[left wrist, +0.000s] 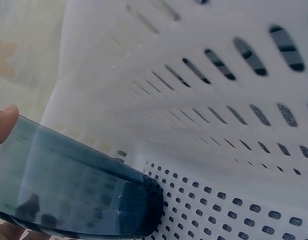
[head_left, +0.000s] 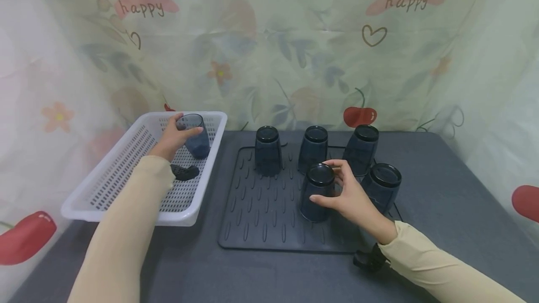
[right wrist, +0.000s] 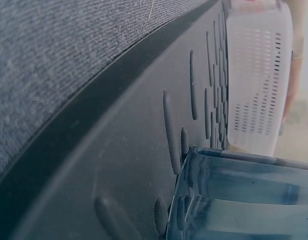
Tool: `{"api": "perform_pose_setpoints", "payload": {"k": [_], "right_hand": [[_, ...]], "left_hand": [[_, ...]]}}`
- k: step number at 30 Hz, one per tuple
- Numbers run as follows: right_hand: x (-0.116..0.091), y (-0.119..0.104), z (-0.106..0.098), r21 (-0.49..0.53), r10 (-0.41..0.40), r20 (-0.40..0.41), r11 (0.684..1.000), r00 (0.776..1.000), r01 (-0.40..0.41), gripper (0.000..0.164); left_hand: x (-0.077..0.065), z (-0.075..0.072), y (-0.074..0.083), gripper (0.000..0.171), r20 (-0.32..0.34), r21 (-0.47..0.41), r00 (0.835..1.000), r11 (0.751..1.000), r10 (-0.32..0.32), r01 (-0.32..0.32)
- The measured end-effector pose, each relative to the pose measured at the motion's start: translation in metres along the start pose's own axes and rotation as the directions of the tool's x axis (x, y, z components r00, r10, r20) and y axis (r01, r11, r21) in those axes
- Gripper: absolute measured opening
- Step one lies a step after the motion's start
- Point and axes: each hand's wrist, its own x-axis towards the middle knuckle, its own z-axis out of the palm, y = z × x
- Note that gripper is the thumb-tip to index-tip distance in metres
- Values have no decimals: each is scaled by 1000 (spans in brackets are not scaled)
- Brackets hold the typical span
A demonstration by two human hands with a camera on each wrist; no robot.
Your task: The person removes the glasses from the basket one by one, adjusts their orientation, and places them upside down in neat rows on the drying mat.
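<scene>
In the white basket (head_left: 172, 219), my left hand (head_left: 170, 138) grips a blue tinted drinking glass (head_left: 197, 145) near its rim, thumb on one side and fingers on the other. That glass is mouth up, its base (left wrist: 141, 205) close to the perforated basket floor; whether they touch I cannot tell. My right hand (head_left: 353, 200) holds a second drinking glass (head_left: 313, 198), turned upside down, between thumb and fingers. Its rim (right wrist: 181, 195) is down at the ribbed dark drying mat (head_left: 261, 228).
Upside-down glasses stand around the held one: one at back left (head_left: 268, 153), one at back middle (head_left: 312, 151), one at back right (head_left: 361, 151), and one behind my right hand (head_left: 381, 190). A dark table (head_left: 269, 275) lies beneath; a patterned curtain (head_left: 269, 60) closes off the back.
</scene>
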Motion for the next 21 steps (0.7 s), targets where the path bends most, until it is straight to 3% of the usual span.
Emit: {"api": "perform_pose_setpoints", "payload": {"k": [21], "right_hand": [[0, 1, 0, 5, -5, 1, 1000, 1000, 5, 80]], "left_hand": [[-10, -3, 7, 95, -40, 31, 999, 1000, -6, 7]]}}
